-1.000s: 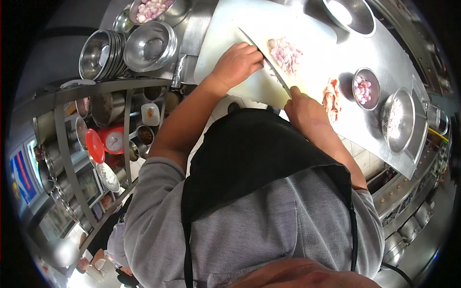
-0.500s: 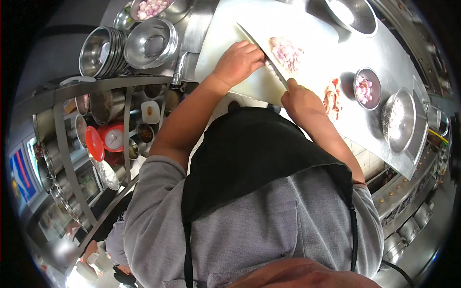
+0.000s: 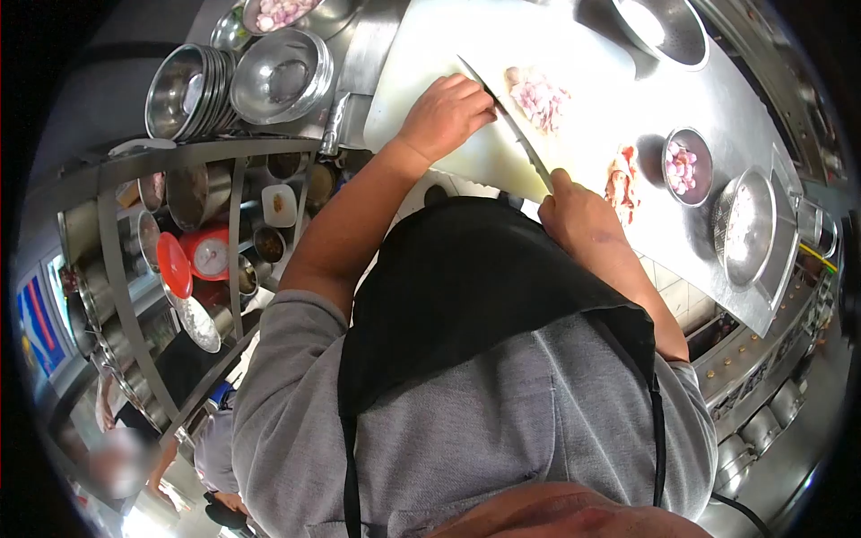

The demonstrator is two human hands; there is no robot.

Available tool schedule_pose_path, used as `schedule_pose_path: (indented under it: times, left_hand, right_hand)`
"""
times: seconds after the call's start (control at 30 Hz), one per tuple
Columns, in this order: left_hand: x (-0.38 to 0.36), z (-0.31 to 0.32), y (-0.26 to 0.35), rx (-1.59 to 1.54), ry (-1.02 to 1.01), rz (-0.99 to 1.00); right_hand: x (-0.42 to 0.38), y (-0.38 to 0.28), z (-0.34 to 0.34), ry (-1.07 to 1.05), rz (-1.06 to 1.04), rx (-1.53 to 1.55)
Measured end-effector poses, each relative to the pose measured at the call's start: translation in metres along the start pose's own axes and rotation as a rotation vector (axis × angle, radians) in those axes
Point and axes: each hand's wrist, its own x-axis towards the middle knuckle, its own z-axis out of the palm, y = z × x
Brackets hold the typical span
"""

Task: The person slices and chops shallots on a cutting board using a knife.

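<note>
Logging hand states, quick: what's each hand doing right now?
Left hand: fingers curled beside the kitchen knife; whether it holds anything cannot be told.
Right hand: closed, holding the kitchen knife.

Room to pass lies along the cutting board's (image 3: 489, 27) far side; the knife (image 3: 520, 134) and chopped shallots (image 3: 539, 100) obstruct its middle

Heavy fisheye here, corners totally black and straight edges bending near the rim. Glare's harsh on the shiny steel worktop (image 3: 731, 121), and the white rectangular cutting board (image 3: 411, 99) is nearly blown out up top. The black cloth apron (image 3: 484, 278) sits much darker, folds barely readable. Lower left has a round blurry smudge (image 3: 119, 462).
</note>
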Motion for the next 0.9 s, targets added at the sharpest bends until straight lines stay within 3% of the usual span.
schedule_pose_path:
  times: [0.2,0.37,0.53,0.67,0.9]
  left_hand:
    - [0.001,0.002,0.001,0.000,0.015,0.019]
    - [0.001,0.002,0.001,0.003,0.021,0.025]
    - [0.000,0.004,-0.001,0.004,0.070,0.051]
    - [0.000,0.001,0.001,-0.013,0.059,0.051]
    - [0.000,0.000,0.002,-0.004,0.075,0.044]
  right_hand:
    - [0.046,0.005,0.030,0.177,-0.159,-0.016]
    - [0.021,0.003,0.008,0.159,-0.149,0.026]
    - [0.013,-0.001,0.009,0.048,-0.009,-0.001]
    - [0.039,0.000,0.021,0.122,-0.093,0.013]
    - [0.021,-0.009,0.007,0.028,-0.023,0.004]
